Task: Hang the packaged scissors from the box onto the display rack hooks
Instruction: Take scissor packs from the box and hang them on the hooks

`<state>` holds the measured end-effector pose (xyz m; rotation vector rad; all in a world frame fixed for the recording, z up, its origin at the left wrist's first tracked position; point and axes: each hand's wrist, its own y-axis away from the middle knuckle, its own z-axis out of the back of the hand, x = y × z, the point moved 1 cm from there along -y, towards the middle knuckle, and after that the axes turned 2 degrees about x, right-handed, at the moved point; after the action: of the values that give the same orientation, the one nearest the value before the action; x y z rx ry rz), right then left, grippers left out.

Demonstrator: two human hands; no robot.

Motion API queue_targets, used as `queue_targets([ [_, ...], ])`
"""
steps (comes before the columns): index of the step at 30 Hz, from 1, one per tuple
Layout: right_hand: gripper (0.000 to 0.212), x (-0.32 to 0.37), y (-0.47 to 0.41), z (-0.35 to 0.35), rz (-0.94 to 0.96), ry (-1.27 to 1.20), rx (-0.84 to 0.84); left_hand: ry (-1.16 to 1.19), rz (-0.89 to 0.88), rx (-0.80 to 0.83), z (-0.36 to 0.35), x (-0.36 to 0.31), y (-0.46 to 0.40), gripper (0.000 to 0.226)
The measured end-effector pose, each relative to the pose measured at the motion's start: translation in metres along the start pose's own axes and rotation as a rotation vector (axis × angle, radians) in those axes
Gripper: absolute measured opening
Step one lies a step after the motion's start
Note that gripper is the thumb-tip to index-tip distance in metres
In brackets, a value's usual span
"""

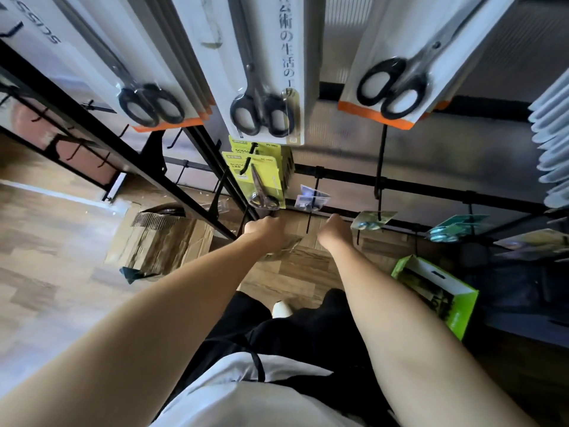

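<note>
head | left hand [266,231] grips 1 scissors pack [281,249] | right hand [334,229] fingers hidden | 1 green box [462,306]

Yellow-green scissors packs [261,167], black rack [400,183], green-and-white box [455,309].

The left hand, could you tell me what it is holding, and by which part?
The left hand grips a blurred clear packet, likely packaged scissors, by its upper end; exactly where the fingers sit cannot be told.

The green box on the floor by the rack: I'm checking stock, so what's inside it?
The green box lies open, and dark packaged items show inside, likely more scissors. How many are left cannot be told; the contents are dim and its walls hide the rest.
</note>
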<state>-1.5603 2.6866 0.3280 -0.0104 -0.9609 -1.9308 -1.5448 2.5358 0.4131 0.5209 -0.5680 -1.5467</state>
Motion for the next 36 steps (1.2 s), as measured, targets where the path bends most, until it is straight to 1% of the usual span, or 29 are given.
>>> queue_targets([
  [3,0.027,-0.013,0.016,0.007,0.077,0.082,0.171,0.006,0.031,0.024,0.008,-0.009,0.018,0.029],
  [5,0.026,-0.022,0.026,0.011,0.104,0.153,0.255,0.020,0.029,0.030,0.016,-0.013,0.031,0.029],
  [8,0.041,-0.035,0.039,0.023,0.149,0.150,0.286,0.102,0.006,0.056,0.022,-0.019,0.049,0.034],
  [9,0.044,-0.038,0.041,0.027,0.172,0.147,0.287,0.129,-0.004,0.055,0.025,-0.021,0.056,0.034],
  [12,0.038,-0.041,0.043,0.040,0.289,0.126,0.267,0.193,-0.019,0.060,0.031,-0.029,0.074,0.030],
  [15,0.033,-0.038,0.047,0.059,0.416,0.089,0.261,0.209,-0.009,0.044,0.036,-0.029,0.089,0.026],
  [17,0.032,-0.032,0.054,0.073,0.509,0.114,0.250,0.190,0.033,-0.006,0.036,-0.024,0.097,0.029],
  [20,0.029,-0.017,0.070,0.091,0.598,0.080,0.222,0.140,0.064,-0.088,0.044,-0.018,0.107,0.035],
  [22,0.026,-0.010,0.081,0.100,0.607,0.071,0.207,0.133,0.056,-0.122,0.050,-0.014,0.111,0.038],
  [26,0.015,0.004,0.104,0.117,0.642,0.063,0.144,0.116,-0.014,-0.130,0.061,-0.013,0.110,0.023],
  [28,0.011,0.012,0.117,0.119,0.665,0.087,0.101,0.115,-0.058,-0.141,0.064,-0.010,0.113,0.027],
  [30,0.011,0.018,0.130,0.121,0.667,0.098,0.057,0.105,-0.093,-0.148,0.067,-0.006,0.116,0.031],
  [36,0.008,0.020,0.171,0.112,0.523,-0.087,-0.114,0.031,-0.253,-0.138,0.068,0.015,0.128,0.025],
])
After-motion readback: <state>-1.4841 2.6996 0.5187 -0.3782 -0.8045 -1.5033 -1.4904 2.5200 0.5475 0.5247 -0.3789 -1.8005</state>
